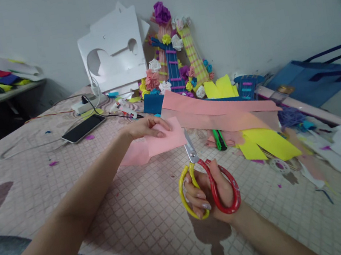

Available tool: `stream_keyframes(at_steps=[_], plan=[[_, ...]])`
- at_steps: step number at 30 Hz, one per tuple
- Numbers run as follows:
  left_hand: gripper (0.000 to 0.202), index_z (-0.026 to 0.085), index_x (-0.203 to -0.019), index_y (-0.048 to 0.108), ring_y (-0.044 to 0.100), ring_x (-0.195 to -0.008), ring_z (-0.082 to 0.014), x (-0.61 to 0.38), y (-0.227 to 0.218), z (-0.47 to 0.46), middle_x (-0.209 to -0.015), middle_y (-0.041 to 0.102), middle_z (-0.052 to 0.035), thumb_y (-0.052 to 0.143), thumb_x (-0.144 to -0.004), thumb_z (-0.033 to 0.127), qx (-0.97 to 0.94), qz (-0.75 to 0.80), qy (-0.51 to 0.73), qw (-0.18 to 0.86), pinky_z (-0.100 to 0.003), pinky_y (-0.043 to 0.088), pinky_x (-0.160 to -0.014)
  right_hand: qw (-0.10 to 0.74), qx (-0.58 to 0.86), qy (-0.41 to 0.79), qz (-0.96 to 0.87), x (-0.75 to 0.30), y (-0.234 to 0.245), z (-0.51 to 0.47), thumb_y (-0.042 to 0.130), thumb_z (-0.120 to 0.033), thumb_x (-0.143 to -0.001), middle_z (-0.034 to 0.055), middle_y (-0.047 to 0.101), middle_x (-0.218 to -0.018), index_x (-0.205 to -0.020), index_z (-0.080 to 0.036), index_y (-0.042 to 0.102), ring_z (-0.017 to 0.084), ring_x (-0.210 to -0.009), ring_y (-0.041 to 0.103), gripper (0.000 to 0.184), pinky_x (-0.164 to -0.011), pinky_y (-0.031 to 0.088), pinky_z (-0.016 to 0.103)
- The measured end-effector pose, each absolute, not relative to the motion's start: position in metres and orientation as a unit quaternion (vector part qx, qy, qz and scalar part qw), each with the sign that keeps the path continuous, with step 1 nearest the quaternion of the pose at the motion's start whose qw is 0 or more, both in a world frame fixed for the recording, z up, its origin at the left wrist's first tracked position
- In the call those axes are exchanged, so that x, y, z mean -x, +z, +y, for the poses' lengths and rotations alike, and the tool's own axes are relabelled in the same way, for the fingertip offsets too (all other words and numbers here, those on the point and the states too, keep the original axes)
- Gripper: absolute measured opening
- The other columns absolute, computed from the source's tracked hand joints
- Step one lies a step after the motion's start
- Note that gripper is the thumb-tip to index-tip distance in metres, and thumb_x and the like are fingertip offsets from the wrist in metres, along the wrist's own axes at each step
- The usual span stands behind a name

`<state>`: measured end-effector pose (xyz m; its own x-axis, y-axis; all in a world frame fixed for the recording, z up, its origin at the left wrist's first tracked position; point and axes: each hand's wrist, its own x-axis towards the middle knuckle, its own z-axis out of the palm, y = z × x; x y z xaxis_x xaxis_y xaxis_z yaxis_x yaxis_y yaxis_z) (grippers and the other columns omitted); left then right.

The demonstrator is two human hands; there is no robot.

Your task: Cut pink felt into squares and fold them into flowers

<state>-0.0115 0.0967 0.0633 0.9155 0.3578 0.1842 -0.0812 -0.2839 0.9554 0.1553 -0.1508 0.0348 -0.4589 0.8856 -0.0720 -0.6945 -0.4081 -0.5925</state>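
Observation:
My left hand [148, 129] grips a pink sheet of paper [167, 138], thumb and fingers closed on its upper part. The sheet looks folded, and a paler end hangs down to the left. In my right hand [212, 189] are scissors [191, 152] with one yellow and one red handle, the fingers through the loops. Their blades point up and touch or overlap the sheet's right edge; I cannot tell which. Long pink strips [219, 109] lie just behind. A green utility knife [219, 139] rests on the table to the right of the blades.
A phone [84, 128] and a power strip [89, 103] with cables lie at the left. Crepe-paper flowers [162, 13] and decorated guitar-neck shapes [173, 69] lean on the wall beside a white cut-out board [113, 50]. Yellow paper [267, 144] and scraps fill the right side, near a blue bag [309, 84].

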Motion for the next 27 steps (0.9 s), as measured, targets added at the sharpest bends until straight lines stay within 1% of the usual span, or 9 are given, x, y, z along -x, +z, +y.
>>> stream_keyframes(at_steps=[5,9,17,22,24,27], plan=[[0.028,0.019,-0.093,0.072,0.061,-0.092,-0.0117,0.0076,0.0656,0.0917,-0.096,0.069,-0.0040,0.079,-0.067,0.026,-0.787,0.075,0.162,0.590,-0.021,0.049,-0.080,0.482,0.177,0.823,-0.244,-0.1556,0.0355,-0.1497,0.027,-0.074,-0.083,-0.0053,0.043,-0.057,-0.087,-0.016,0.057,0.006,-0.040,0.032,0.065,-0.044,0.045,0.022],[0.027,0.019,-0.092,0.072,0.061,-0.092,-0.0117,0.0061,0.0656,0.0907,-0.094,0.070,-0.0041,0.079,-0.066,0.026,-0.791,0.074,0.167,0.585,-0.022,0.048,-0.082,0.491,0.173,0.819,-0.241,-0.1553,0.0354,-0.1488,0.025,-0.074,-0.083,-0.0063,0.040,-0.055,-0.086,-0.016,0.057,0.005,-0.038,0.029,0.066,-0.042,0.046,0.022],[0.025,0.020,-0.092,0.072,0.061,-0.089,-0.0099,0.0073,0.0638,0.0926,-0.099,0.069,-0.0027,0.078,-0.068,0.025,-0.790,0.079,0.169,0.583,-0.020,0.048,-0.081,0.498,0.171,0.818,-0.233,-0.1548,0.0341,-0.1486,0.030,-0.074,-0.082,-0.0077,0.037,-0.053,-0.081,-0.016,0.058,0.004,-0.036,0.024,0.065,-0.037,0.042,0.018],[0.024,0.020,-0.092,0.072,0.061,-0.089,-0.0096,0.0094,0.0626,0.0951,-0.101,0.069,-0.0029,0.077,-0.069,0.025,-0.791,0.075,0.171,0.583,-0.018,0.048,-0.079,0.504,0.162,0.816,-0.231,-0.1557,0.0305,-0.1488,0.032,-0.069,-0.086,-0.0087,0.036,-0.051,-0.083,-0.015,0.059,0.003,-0.034,0.021,0.060,-0.037,0.042,0.016],[0.024,0.020,-0.092,0.072,0.061,-0.090,-0.0098,0.0101,0.0625,0.0955,-0.102,0.069,-0.0029,0.077,-0.069,0.025,-0.791,0.078,0.171,0.582,-0.018,0.048,-0.079,0.502,0.159,0.817,-0.235,-0.1556,0.0307,-0.1492,0.031,-0.068,-0.086,-0.0084,0.037,-0.051,-0.084,-0.015,0.059,0.003,-0.034,0.022,0.060,-0.037,0.043,0.016],[0.025,0.020,-0.093,0.072,0.061,-0.092,-0.0106,0.0097,0.0638,0.0945,-0.101,0.069,-0.0038,0.077,-0.069,0.024,-0.796,0.080,0.166,0.577,-0.019,0.048,-0.080,0.493,0.172,0.817,-0.245,-0.1550,0.0330,-0.1501,0.028,-0.072,-0.084,-0.0062,0.042,-0.055,-0.085,-0.016,0.058,0.005,-0.037,0.029,0.063,-0.043,0.048,0.021]])
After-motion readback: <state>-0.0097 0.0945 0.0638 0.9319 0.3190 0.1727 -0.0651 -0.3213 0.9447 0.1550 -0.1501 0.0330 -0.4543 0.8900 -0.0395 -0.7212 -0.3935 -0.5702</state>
